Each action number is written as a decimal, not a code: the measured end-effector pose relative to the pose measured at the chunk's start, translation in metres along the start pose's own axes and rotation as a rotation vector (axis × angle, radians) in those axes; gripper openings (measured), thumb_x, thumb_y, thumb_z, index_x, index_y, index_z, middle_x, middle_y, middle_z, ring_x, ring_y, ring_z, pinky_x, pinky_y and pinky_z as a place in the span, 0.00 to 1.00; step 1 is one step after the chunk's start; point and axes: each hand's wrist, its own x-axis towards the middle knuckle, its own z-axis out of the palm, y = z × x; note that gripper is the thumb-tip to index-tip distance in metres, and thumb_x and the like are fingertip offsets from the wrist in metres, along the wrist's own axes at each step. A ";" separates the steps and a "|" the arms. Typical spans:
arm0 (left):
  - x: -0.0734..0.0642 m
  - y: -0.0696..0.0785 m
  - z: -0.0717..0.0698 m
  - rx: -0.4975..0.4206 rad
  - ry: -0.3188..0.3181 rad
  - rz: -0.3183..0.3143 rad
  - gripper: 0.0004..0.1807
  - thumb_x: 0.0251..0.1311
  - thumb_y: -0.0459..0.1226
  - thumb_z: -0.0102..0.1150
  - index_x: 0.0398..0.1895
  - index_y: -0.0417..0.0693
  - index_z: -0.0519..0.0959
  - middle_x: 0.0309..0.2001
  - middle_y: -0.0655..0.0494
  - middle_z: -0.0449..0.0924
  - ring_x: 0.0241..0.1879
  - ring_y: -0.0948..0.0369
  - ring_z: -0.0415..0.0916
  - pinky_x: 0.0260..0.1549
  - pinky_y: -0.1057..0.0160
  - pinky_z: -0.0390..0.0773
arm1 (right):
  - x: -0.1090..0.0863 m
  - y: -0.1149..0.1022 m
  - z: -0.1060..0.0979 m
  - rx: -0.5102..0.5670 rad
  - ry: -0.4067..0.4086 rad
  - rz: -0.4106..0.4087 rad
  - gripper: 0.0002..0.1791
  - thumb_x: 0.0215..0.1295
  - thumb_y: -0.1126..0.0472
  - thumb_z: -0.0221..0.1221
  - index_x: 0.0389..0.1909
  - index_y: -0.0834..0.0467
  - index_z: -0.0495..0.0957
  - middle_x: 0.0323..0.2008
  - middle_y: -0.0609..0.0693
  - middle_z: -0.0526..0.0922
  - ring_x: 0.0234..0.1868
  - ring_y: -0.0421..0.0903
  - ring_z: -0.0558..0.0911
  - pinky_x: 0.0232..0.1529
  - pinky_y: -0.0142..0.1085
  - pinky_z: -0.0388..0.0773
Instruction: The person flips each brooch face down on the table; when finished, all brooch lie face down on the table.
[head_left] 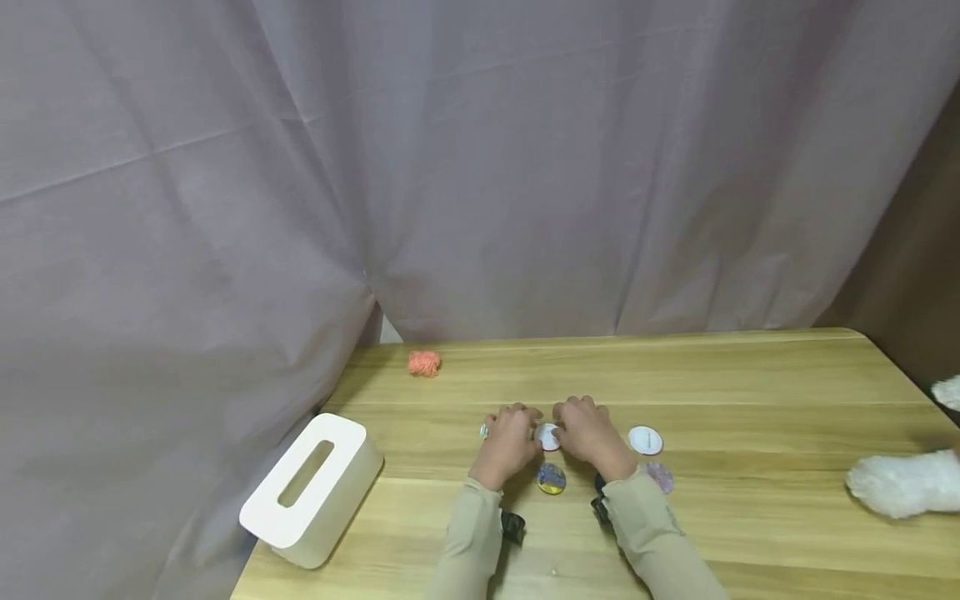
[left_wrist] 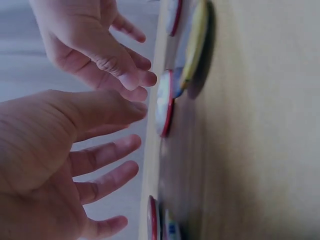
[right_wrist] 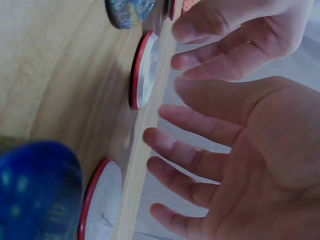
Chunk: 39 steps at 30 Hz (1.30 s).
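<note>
A white round disc with a red rim [head_left: 548,437] lies flat on the wooden table between the two hands. On its left is the left hand [head_left: 512,437], fingers loosely spread and holding nothing; its thumb is close to the disc in the left wrist view. The right hand [head_left: 588,429] hovers at the disc's other side, its fingers [right_wrist: 190,152] apart and slightly bent, also holding nothing. Nearer the person lies a blue and yellow patterned disc [head_left: 551,478]. Another white disc [head_left: 646,440] and a pinkish-purple disc [head_left: 660,477] lie right of the right hand.
Part of a small disc [head_left: 483,431] shows beside the left hand. A dark blue disc [right_wrist: 40,190] is partly hidden by the right forearm in the head view. A white tissue box [head_left: 311,492] stands at left, orange yarn [head_left: 424,363] at the back, a fluffy white thing [head_left: 900,483] at right.
</note>
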 end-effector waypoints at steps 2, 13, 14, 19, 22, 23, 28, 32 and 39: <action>0.001 -0.002 -0.002 -0.038 0.004 0.000 0.23 0.52 0.33 0.70 0.55 0.45 0.84 0.49 0.50 0.84 0.49 0.48 0.77 0.48 0.45 0.68 | 0.000 0.000 -0.002 0.023 0.007 0.005 0.08 0.61 0.65 0.66 0.39 0.64 0.83 0.36 0.58 0.81 0.41 0.60 0.77 0.45 0.61 0.71; 0.002 -0.012 -0.021 -0.261 0.048 -0.037 0.25 0.56 0.31 0.70 0.59 0.41 0.80 0.56 0.48 0.81 0.55 0.47 0.74 0.59 0.40 0.65 | 0.007 -0.002 -0.004 0.107 0.118 -0.061 0.17 0.63 0.65 0.64 0.51 0.67 0.80 0.43 0.61 0.83 0.46 0.61 0.78 0.48 0.61 0.71; 0.002 -0.012 -0.023 -0.277 0.058 -0.039 0.25 0.55 0.30 0.69 0.59 0.41 0.80 0.56 0.48 0.81 0.54 0.47 0.74 0.59 0.40 0.64 | 0.006 -0.003 -0.005 0.118 0.128 -0.070 0.17 0.63 0.65 0.64 0.52 0.67 0.80 0.44 0.61 0.83 0.46 0.60 0.78 0.49 0.61 0.70; 0.000 -0.014 -0.028 -0.322 0.092 -0.038 0.24 0.54 0.29 0.66 0.58 0.41 0.80 0.54 0.48 0.82 0.50 0.48 0.76 0.58 0.40 0.65 | 0.004 -0.008 -0.006 0.155 0.169 -0.099 0.16 0.62 0.65 0.64 0.50 0.67 0.79 0.44 0.61 0.84 0.47 0.60 0.78 0.49 0.59 0.70; -0.001 -0.018 -0.028 -0.329 0.102 -0.036 0.23 0.55 0.28 0.65 0.57 0.41 0.81 0.53 0.47 0.82 0.50 0.47 0.77 0.55 0.44 0.70 | 0.005 -0.012 -0.006 0.178 0.170 -0.106 0.16 0.63 0.65 0.64 0.50 0.67 0.80 0.43 0.60 0.84 0.47 0.60 0.78 0.49 0.59 0.70; -0.001 -0.019 -0.028 -0.328 0.103 -0.038 0.23 0.55 0.28 0.64 0.57 0.41 0.81 0.53 0.47 0.82 0.50 0.47 0.78 0.53 0.46 0.72 | 0.006 -0.014 -0.005 0.180 0.169 -0.109 0.16 0.63 0.65 0.64 0.50 0.67 0.80 0.43 0.59 0.84 0.47 0.60 0.78 0.48 0.59 0.70; 0.000 -0.023 -0.033 -0.329 0.100 -0.039 0.22 0.56 0.26 0.59 0.57 0.40 0.81 0.53 0.46 0.82 0.52 0.48 0.76 0.52 0.50 0.74 | 0.013 -0.024 -0.005 0.187 0.150 -0.106 0.15 0.64 0.65 0.65 0.50 0.65 0.80 0.44 0.58 0.84 0.49 0.60 0.78 0.50 0.60 0.69; -0.003 -0.028 -0.037 -0.320 0.098 -0.045 0.22 0.58 0.25 0.56 0.57 0.38 0.81 0.53 0.46 0.82 0.53 0.47 0.76 0.51 0.49 0.75 | 0.018 -0.033 -0.004 0.187 0.131 -0.109 0.14 0.64 0.65 0.66 0.49 0.65 0.81 0.45 0.58 0.84 0.51 0.59 0.78 0.51 0.60 0.69; -0.011 -0.040 -0.041 -0.301 0.082 -0.079 0.21 0.58 0.23 0.55 0.56 0.37 0.81 0.54 0.43 0.82 0.54 0.44 0.78 0.58 0.40 0.68 | 0.022 -0.043 0.001 0.191 0.105 -0.115 0.16 0.61 0.67 0.67 0.49 0.66 0.81 0.47 0.59 0.84 0.51 0.59 0.78 0.52 0.59 0.68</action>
